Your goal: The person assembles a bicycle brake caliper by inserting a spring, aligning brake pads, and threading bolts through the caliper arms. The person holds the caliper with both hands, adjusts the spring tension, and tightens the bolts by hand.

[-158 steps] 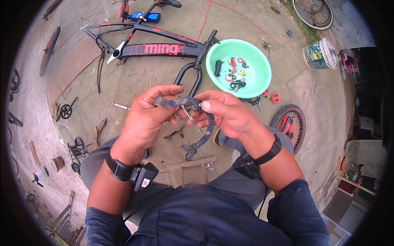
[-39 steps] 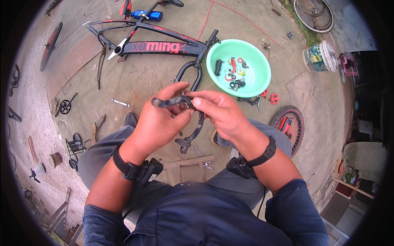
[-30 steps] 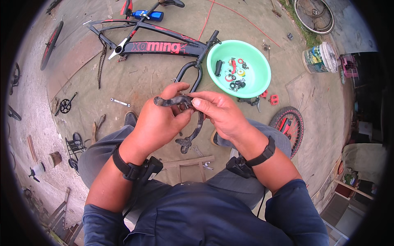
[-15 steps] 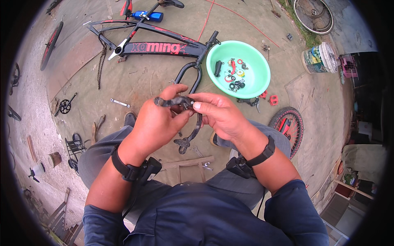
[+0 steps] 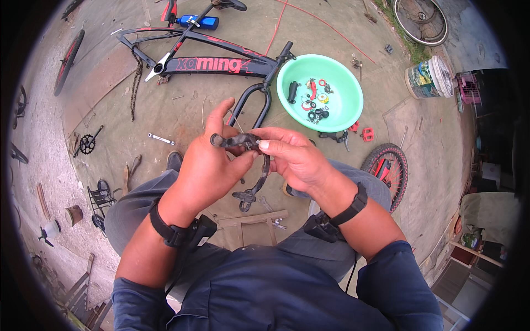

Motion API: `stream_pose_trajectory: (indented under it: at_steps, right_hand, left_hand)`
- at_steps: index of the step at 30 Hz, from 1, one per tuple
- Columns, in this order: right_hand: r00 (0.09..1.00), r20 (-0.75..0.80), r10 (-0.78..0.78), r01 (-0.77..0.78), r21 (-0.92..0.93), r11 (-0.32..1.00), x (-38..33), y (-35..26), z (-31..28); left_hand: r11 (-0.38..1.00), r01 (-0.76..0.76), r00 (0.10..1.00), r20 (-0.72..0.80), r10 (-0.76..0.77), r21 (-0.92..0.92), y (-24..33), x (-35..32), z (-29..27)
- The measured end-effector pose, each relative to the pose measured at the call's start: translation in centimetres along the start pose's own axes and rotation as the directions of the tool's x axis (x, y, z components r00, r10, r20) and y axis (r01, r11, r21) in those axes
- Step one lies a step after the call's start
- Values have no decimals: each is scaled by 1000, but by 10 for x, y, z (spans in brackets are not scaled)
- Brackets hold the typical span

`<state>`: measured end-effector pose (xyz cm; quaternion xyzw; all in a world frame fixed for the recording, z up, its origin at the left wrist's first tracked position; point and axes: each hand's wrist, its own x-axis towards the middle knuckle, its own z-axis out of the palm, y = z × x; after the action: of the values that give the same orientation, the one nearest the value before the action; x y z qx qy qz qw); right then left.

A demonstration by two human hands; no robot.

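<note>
My left hand (image 5: 210,163) and my right hand (image 5: 290,157) meet at chest height over my knees, both gripping a dark metal brake part (image 5: 234,142). The left thumb and fingers pinch its upper bar; the right fingertips hold its right end. A curved black arm (image 5: 259,182) of the part hangs down between my hands. Both wrists carry black bands.
A black and red bicycle frame (image 5: 204,60) lies on the ground ahead, its fork (image 5: 254,102) pointing at me. A green basin (image 5: 342,102) with several small parts sits right of it. A small wheel (image 5: 389,168) lies at right, a wrench (image 5: 161,138), a chainring (image 5: 87,144) at left.
My hands stay together on the brake part; they have drifted slightly lower and the fingers have shifted along it. Since five seconds ago the part has been turned in my grip.
</note>
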<state>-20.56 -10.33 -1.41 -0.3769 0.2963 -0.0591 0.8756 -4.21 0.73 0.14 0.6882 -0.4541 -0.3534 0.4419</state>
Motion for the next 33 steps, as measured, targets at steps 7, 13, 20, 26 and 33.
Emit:
stream_pose_trajectory:
  at_steps: [7,13,20,26,33]
  right_hand:
    - [1000,12,-24,24,35,999,0,5,-2]
    - [1000,1,15,-15,66,998,-1,8,0]
    - [993,113,22,-29,58,998,-3,3,1]
    - [986,166,9,-24,88,996,-7,7,3]
    - [988,150,-18,1,110,994,-10,12,7]
  left_hand:
    - [996,79,997,31,-78,-32,-2,1,-6]
    - [987,163,983,87,-163,2,7,-2,-12]
    - [991,113,991,69,-118,68,16,-7,-16]
    - [993,109,994,16,-110,54,20,-20,-15]
    - [996,68,997,-38,-66,55,22,-26,-10]
